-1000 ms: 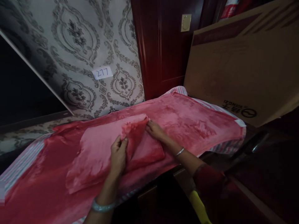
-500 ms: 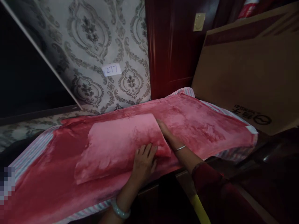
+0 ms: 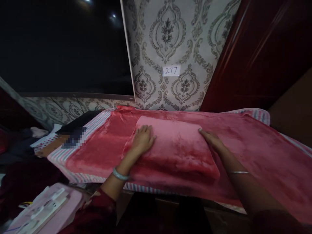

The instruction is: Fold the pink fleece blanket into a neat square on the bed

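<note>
A folded pink plush cloth (image 3: pixel 175 143) lies on a larger red-pink plush cover (image 3: pixel 102 146) with a striped border. My left hand (image 3: pixel 143 140) rests flat on the left part of the folded cloth, its fingers spread. My right hand (image 3: pixel 212 140) is at the upper right corner of the folded cloth, touching its side edge. Its fingers look stretched out, though some of them are hidden from the camera. A pale bangle is on my left wrist and a thin silver one on my right.
A large dark screen (image 3: pixel 68 48) stands at the back left. Behind the cover is a patterned wall with a paper label (image 3: pixel 171 70) reading 277, beside dark red wood (image 3: pixel 243 58). A pink box-like item (image 3: pixel 70 198) with white pieces on it sits at the lower left.
The view has swung left. My left hand has moved from the front right part of the folded cloth to its left part. My right hand stays by the right edge.
</note>
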The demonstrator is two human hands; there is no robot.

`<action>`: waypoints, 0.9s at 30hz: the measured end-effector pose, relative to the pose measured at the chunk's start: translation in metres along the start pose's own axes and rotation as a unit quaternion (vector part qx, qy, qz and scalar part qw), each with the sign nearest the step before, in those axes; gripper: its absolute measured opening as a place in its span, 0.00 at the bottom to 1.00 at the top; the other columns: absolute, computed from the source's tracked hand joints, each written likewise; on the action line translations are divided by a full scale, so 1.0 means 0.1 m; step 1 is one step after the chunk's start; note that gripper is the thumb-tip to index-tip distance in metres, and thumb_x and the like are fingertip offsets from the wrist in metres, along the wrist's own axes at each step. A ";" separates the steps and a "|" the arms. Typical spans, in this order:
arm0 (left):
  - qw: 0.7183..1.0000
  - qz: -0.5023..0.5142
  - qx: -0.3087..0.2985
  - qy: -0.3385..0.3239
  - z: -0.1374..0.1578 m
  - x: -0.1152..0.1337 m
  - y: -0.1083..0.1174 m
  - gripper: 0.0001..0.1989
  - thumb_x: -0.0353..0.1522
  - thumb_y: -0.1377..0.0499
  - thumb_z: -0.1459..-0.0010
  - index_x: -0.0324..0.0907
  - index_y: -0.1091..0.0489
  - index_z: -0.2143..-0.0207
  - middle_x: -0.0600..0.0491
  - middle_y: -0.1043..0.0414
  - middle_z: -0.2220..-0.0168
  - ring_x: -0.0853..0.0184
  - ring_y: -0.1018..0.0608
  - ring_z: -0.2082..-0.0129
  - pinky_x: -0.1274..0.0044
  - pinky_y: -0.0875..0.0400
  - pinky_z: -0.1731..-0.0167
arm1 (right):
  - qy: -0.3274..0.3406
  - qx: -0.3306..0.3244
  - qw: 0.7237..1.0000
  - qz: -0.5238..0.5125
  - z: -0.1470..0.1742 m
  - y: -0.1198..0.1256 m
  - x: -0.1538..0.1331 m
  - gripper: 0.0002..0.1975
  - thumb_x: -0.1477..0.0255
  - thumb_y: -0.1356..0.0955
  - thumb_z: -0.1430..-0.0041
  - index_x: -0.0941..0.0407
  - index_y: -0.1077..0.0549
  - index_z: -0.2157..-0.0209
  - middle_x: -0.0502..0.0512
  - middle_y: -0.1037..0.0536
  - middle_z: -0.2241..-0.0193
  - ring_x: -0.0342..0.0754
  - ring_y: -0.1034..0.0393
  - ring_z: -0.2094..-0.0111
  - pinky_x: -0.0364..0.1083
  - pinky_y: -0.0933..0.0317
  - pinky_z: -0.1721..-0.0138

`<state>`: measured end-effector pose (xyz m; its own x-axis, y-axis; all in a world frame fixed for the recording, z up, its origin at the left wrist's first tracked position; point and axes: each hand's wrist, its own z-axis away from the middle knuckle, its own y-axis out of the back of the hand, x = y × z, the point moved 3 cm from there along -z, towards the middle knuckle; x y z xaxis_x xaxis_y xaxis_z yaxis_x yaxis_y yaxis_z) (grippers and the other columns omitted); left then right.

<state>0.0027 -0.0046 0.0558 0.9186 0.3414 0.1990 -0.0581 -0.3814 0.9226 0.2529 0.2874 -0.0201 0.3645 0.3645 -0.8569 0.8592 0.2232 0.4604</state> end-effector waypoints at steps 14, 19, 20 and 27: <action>0.998 -0.002 -0.016 0.053 0.19 -0.33 -0.42 0.32 0.43 0.45 0.34 0.39 0.39 0.32 0.35 0.54 0.27 0.43 0.51 0.26 0.48 0.43 0.36 | 0.001 0.093 0.993 0.067 0.29 -0.27 0.01 0.25 0.68 0.33 0.47 0.62 0.24 0.48 0.67 0.19 0.54 0.59 0.25 0.54 0.54 0.33 0.49; 0.932 0.323 0.044 0.160 -0.22 -0.84 -0.29 0.23 0.36 0.41 0.42 0.38 0.27 0.44 0.38 0.34 0.35 0.52 0.37 0.31 0.62 0.40 0.34 | -0.049 0.079 0.995 0.022 0.13 -0.11 -0.08 0.19 0.66 0.31 0.48 0.61 0.21 0.57 0.65 0.18 0.63 0.57 0.24 0.61 0.55 0.32 0.53; 0.898 0.392 0.042 0.194 -0.33 -0.96 -0.27 0.21 0.35 0.39 0.44 0.39 0.25 0.49 0.40 0.27 0.41 0.53 0.32 0.35 0.64 0.36 0.38 | -0.053 0.078 0.996 0.002 0.10 -0.08 -0.10 0.16 0.67 0.31 0.49 0.60 0.20 0.60 0.63 0.18 0.65 0.57 0.25 0.61 0.55 0.32 0.52; 0.817 0.500 -0.018 0.286 -0.93 -1.35 -0.28 0.07 0.35 0.37 0.54 0.42 0.30 0.78 0.55 0.33 0.85 0.65 0.29 0.83 0.74 0.31 0.77 | -0.092 0.056 0.989 -0.097 -0.03 -0.06 -0.11 0.11 0.65 0.32 0.49 0.57 0.21 0.73 0.58 0.19 0.75 0.57 0.22 0.64 0.53 0.28 0.60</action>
<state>-0.1565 0.0395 0.0340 0.0725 0.2244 0.9718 -0.6889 -0.6933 0.2115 0.2428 0.2843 -0.0125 0.2396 0.1514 -0.9590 0.9499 0.1675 0.2638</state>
